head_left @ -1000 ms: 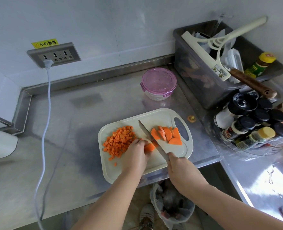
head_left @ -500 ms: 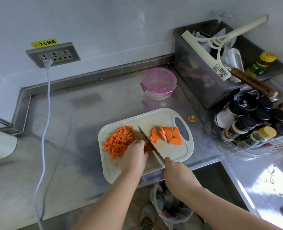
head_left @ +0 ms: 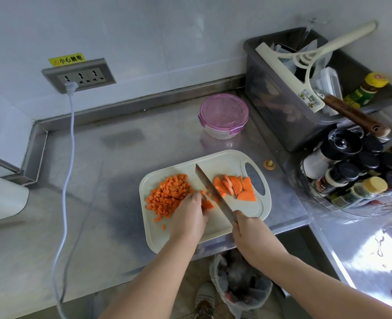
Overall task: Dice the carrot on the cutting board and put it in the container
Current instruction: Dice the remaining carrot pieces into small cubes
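A cream cutting board (head_left: pixel 227 162) lies on the steel counter. A pile of diced carrot (head_left: pixel 168 195) covers its left part and a fan of carrot slices (head_left: pixel 236 187) lies on its right. My left hand (head_left: pixel 189 217) holds down a small carrot piece (head_left: pixel 207 204) with curled fingers. My right hand (head_left: pixel 251 236) grips the handle of a knife (head_left: pixel 213 194), whose blade runs diagonally across the board just right of my left fingers. The round container with a pink lid (head_left: pixel 223 115) stands closed behind the board.
A grey bin (head_left: pixel 280 107) with utensils stands at the back right. Spice jars (head_left: pixel 360 171) crowd a clear tray to the right. A white cable (head_left: pixel 67 171) hangs from the wall socket (head_left: pixel 78 74). A carrot end (head_left: pixel 269 164) lies off the board. A bagged bin (head_left: pixel 238 284) sits below.
The knife blade has shifted left and back a little along the carrot piece under my left hand. My left hand stays in place on the board.
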Demonstrator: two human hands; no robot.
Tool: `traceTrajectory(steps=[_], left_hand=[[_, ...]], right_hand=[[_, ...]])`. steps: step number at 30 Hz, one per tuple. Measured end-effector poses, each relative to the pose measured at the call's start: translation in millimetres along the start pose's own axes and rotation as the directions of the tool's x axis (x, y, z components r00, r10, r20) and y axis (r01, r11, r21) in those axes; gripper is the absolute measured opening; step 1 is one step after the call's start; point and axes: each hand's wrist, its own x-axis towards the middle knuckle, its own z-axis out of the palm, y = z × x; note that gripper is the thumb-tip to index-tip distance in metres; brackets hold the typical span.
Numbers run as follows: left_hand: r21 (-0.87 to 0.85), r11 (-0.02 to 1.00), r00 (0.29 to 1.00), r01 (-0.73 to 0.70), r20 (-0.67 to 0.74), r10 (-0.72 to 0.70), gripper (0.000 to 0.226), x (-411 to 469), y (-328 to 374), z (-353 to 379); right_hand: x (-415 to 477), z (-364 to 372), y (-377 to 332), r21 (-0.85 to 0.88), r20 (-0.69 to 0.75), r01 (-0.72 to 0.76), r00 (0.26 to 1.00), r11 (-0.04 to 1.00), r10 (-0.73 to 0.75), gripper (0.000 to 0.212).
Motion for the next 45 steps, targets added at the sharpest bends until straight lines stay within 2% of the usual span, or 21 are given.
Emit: traceTrajectory(steps=[8, 18, 24, 31, 40, 45], left_hand=[[0.047, 0.999, 1.000, 0.018, -0.006, -0.018, 0.017, 1.8, 8.4, -2.1], [0.006, 0.998, 0.998, 0.055, -0.030, -0.055, 0.013, 3.4, 10.7, -2.9], [0.027, 0.999, 0.999, 0.047, -0.024, -0.047, 0.021, 0.6, 3.7, -1.6], [0.055, 0.998, 0.999, 0.044, -0.017, -0.043, 0.018, 4.9, 9.2, -3.5], [0.026, 0.989, 0.990, 0.142, -0.007, -0.142, 0.016, 1.2, 15.9, -9.2], [-0.132, 0.953, 0.962, 0.272, 0.036, -0.270, 0.020, 4.5, 23.4, -9.7]], right_hand=[[-6.5, 0.4, -3.2, 0.006, 0.011, 0.013, 1.000, 1.000, -0.013, 0.017], [-3.6, -1.1, 0.0, -0.041, 0.026, 0.012, 1.000, 0.999, -0.011, 0.029], [-2.2, -0.1, 3.8, -0.071, -0.016, -0.008, 1.000, 0.997, 0.006, 0.020], [-3.1, -3.0, 1.3, -0.056, 0.005, 0.022, 1.000, 0.998, -0.022, 0.022], [-9.1, 3.4, 0.5, -0.023, -0.012, 0.031, 0.999, 0.999, -0.031, 0.021], [-10.8, 5.4, -1.1, 0.005, -0.052, 0.057, 0.997, 0.998, -0.057, 0.016]])
